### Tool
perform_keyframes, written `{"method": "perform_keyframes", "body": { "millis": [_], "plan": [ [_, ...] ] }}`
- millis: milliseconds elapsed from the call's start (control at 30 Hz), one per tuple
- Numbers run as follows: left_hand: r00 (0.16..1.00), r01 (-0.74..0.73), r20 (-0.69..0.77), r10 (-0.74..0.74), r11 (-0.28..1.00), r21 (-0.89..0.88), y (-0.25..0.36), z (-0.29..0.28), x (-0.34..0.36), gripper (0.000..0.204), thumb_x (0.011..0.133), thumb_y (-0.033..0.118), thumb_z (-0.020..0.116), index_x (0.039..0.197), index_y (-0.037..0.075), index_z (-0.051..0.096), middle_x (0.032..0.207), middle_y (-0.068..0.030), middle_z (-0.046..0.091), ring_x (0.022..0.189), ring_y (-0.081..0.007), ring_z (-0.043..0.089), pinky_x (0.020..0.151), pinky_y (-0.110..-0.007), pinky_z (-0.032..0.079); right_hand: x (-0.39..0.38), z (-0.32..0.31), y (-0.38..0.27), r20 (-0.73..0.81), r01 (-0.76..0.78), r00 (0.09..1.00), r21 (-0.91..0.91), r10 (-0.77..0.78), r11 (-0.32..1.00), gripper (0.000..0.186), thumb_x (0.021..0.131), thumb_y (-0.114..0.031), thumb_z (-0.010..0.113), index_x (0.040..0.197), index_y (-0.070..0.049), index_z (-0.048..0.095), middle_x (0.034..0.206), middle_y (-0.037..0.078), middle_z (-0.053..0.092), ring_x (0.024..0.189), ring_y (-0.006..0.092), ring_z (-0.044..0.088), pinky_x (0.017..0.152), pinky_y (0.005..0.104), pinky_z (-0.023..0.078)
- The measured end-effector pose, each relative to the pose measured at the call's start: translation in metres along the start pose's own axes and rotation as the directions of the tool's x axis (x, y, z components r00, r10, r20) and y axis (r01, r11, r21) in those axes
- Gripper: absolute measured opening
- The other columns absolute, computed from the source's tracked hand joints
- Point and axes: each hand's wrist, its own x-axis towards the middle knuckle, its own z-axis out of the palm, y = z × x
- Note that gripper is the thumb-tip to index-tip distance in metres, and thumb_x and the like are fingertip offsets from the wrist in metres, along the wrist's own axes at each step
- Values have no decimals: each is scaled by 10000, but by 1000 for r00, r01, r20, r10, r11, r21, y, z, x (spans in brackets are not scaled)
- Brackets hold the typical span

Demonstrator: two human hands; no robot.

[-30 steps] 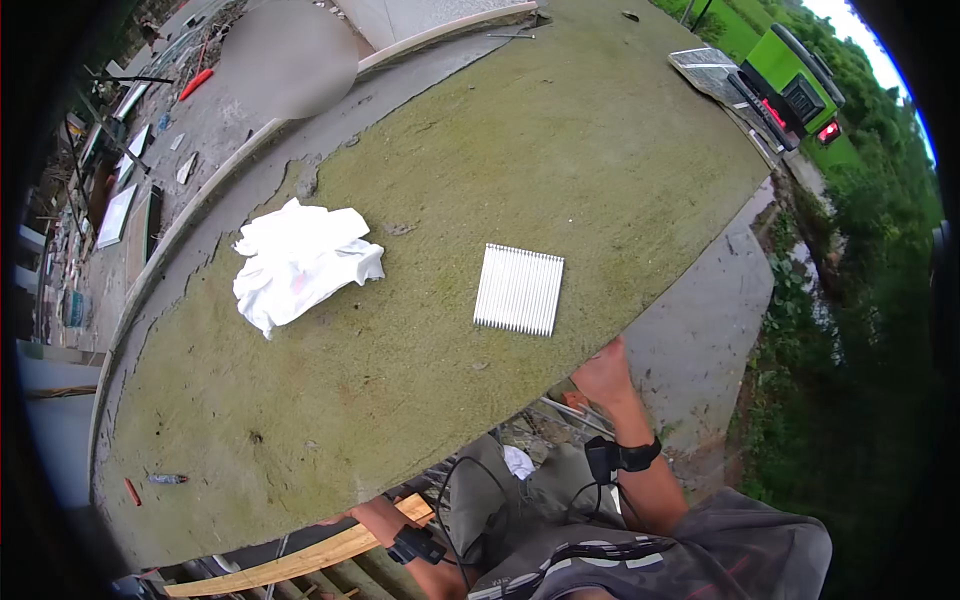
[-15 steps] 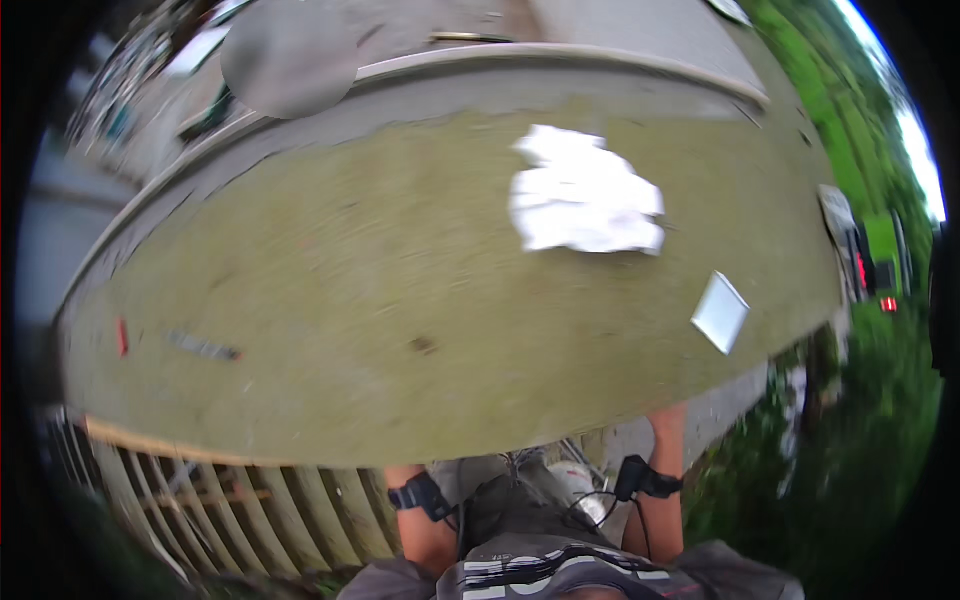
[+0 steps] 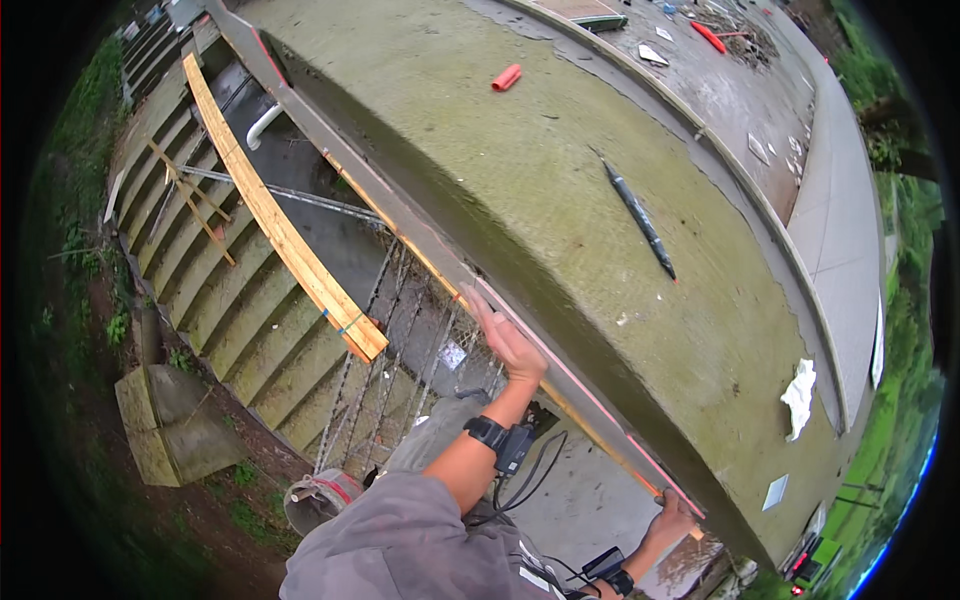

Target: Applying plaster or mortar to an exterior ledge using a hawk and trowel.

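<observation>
Under daylight we see mossy concrete steps (image 3: 240, 312); green plants (image 3: 75, 245) and brown soil (image 3: 190, 520) lie left of the steps, grey ground (image 3: 700, 110) well to their right.

Long pink strip (image 3: 600, 407), thin and straight.
Set lengthwise: one end near the left hand's (image 3: 508, 345) outstretched fingers, the other just beside the right hand (image 3: 672, 524).

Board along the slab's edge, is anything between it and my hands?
Nothing visible. Your left hand lies against the board, and your right hand is at its lower right end. The dark tool lies apart on the slab, out of the way.
</observation>
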Motion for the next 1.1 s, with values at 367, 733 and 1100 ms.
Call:
{"method": "perform_keyframes", "body": {
  "millis": [367,733,1100],
  "plan": [
    [991,94,-86,-100,993,-73,0,1,-4,624,1009,199,329,1531,-136,257,1622,-317,222,1520,-439,203,1246,-473,147,2,0,6,-9,143,989,-106,-144,984,221,834,-111,694,735,82,738,641,104,694,616,163,619,662,331,490],
    [920,335,-153,-361,927,-172,-3,7,-9,629,1046,248,396,1540,-112,246,1626,-296,219,1518,-414,211,1243,-462,160,4,0,12,38,245,970,-125,-242,961,261,874,-106,677,715,97,717,591,81,660,551,147,587,583,332,473],
    [952,264,-114,-285,950,-167,14,3,-2,585,1041,202,338,1537,-102,281,1624,-306,214,1503,-430,236,1232,-478,191,7,-4,9,58,266,964,-126,-261,956,238,855,-113,676,736,86,729,630,106,687,557,161,605,612,329,499]
  ]
}}
